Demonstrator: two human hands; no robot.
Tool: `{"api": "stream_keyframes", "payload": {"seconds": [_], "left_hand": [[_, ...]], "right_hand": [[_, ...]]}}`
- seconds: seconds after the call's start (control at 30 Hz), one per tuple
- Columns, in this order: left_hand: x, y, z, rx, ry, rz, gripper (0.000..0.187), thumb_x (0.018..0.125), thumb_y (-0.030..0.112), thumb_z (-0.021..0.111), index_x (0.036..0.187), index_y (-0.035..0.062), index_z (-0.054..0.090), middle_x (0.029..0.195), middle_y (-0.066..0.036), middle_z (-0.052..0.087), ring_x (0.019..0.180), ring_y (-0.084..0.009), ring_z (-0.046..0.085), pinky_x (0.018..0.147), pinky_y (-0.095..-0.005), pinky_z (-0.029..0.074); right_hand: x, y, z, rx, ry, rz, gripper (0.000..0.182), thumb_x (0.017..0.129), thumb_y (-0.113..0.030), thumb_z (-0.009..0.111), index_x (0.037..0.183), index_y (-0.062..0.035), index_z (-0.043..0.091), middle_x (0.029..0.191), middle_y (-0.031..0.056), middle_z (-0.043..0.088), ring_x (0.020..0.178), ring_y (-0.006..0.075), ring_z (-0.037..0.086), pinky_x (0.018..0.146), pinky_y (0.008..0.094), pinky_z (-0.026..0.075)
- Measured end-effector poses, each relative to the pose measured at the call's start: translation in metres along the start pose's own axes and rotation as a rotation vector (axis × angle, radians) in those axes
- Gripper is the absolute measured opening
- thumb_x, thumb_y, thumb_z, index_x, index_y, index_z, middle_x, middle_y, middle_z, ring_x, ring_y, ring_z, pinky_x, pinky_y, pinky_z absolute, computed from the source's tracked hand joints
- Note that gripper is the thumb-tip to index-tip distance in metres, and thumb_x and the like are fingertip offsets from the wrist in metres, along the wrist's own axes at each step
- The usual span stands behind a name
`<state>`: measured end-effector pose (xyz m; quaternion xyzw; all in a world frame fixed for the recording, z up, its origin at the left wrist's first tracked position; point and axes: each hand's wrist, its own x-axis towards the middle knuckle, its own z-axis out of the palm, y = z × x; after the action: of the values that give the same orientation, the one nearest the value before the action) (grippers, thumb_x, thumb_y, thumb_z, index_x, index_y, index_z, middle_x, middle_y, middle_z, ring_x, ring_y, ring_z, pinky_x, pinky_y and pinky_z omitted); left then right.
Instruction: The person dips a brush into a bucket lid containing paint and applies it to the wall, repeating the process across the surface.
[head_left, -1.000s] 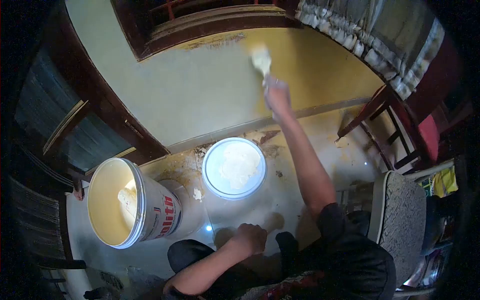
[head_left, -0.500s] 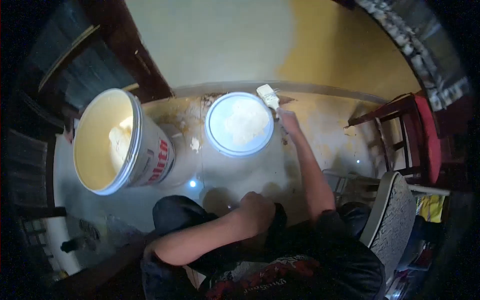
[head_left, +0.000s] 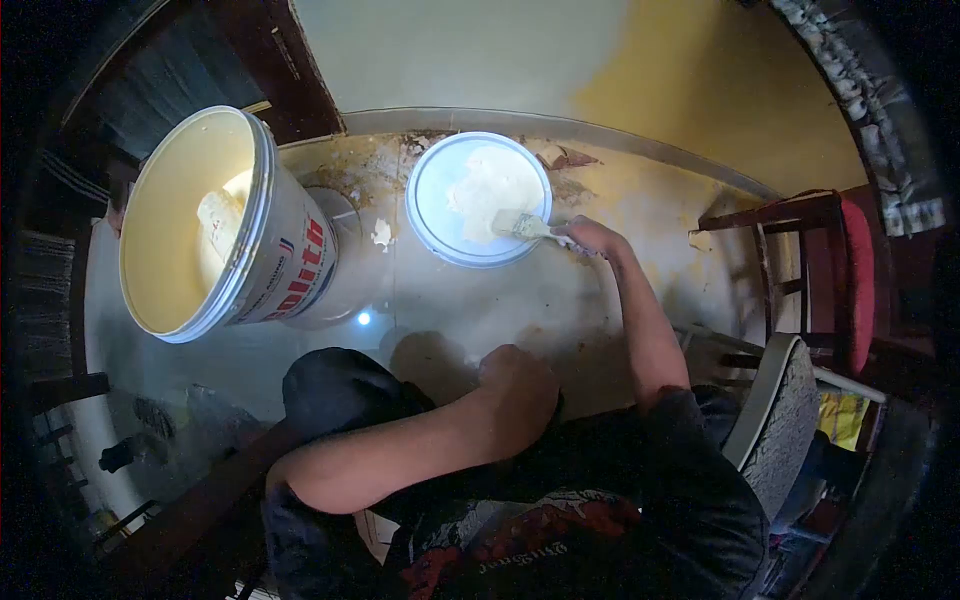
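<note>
My right hand (head_left: pixel 590 237) is closed round the handle of a paintbrush (head_left: pixel 520 224). Its bristles lie on the white paint (head_left: pixel 490 185) pooled on a round bluish-white lid (head_left: pixel 430 225), which rests on the floor. My left hand (head_left: pixel 518 385) is curled into a fist by my knee, and nothing shows in it; its fingertips are hidden. To the left stands a large white bucket (head_left: pixel 290 270) with red lettering, tilted in view. Inside its cream-coloured interior sits a white, roller-shaped thing (head_left: pixel 220 225).
Ahead is a wall (head_left: pixel 460 60), part pale and part yellow. A red-backed wooden chair (head_left: pixel 855 285) stands at right, with a patterned grey chair (head_left: pixel 785 420) close by my right arm. A dark door (head_left: pixel 270 60) is at far left. Paint spots mark the floor (head_left: pixel 650 230).
My right hand has brought the brush from beyond the lid's right rim down onto the paint. My left hand stays by the knee. The head view has shifted slightly.
</note>
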<state>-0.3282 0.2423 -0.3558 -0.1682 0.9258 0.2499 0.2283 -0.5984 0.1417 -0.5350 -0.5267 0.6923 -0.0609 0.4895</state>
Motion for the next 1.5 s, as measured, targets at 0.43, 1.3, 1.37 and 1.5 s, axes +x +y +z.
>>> {"api": "stream_keyframes", "payload": {"seconds": [0.43,1.3,1.37,1.5], "left_hand": [[-0.002,-0.004,-0.001,0.028,0.055,0.06,0.019,0.071,0.02,0.056,0.074,0.0029,0.063,0.073,-0.013,0.062,0.07,-0.0249,0.063,0.06,-0.0351,0.048],[0.009,-0.03,-0.013,-0.012,-0.052,0.028,0.02,0.074,0.02,0.054,0.081,0.0025,0.063,0.08,-0.016,0.063,0.075,-0.0294,0.063,0.066,-0.0405,0.05],[0.008,-0.033,-0.014,-0.001,-0.05,0.043,0.021,0.075,0.02,0.054,0.082,0.0023,0.062,0.081,-0.017,0.063,0.075,-0.0294,0.063,0.066,-0.0406,0.05],[0.007,-0.033,-0.017,0.0,-0.087,0.08,0.023,0.076,0.021,0.054,0.087,0.0029,0.061,0.082,-0.017,0.063,0.075,-0.0293,0.062,0.066,-0.041,0.049]], "right_hand": [[-0.011,0.006,0.011,0.111,-0.005,0.148,0.038,0.079,-0.045,0.048,0.069,-0.0088,0.054,0.055,-0.0013,0.044,0.046,0.0104,0.038,0.042,0.026,0.035],[0.035,-0.2,-0.086,0.37,1.349,-0.31,0.044,0.087,-0.04,0.043,0.063,-0.0042,0.05,0.05,0.0025,0.04,0.05,0.0123,0.043,0.048,0.0305,0.035],[0.008,-0.195,-0.061,0.496,1.067,-0.163,0.047,0.086,-0.04,0.041,0.078,0.0037,0.058,0.071,0.0234,0.057,0.073,0.0354,0.056,0.07,0.0408,0.041],[-0.023,-0.218,-0.062,0.572,1.061,-0.229,0.048,0.086,-0.04,0.041,0.081,0.0042,0.059,0.078,0.0247,0.058,0.078,0.0371,0.057,0.072,0.0414,0.042]]}}
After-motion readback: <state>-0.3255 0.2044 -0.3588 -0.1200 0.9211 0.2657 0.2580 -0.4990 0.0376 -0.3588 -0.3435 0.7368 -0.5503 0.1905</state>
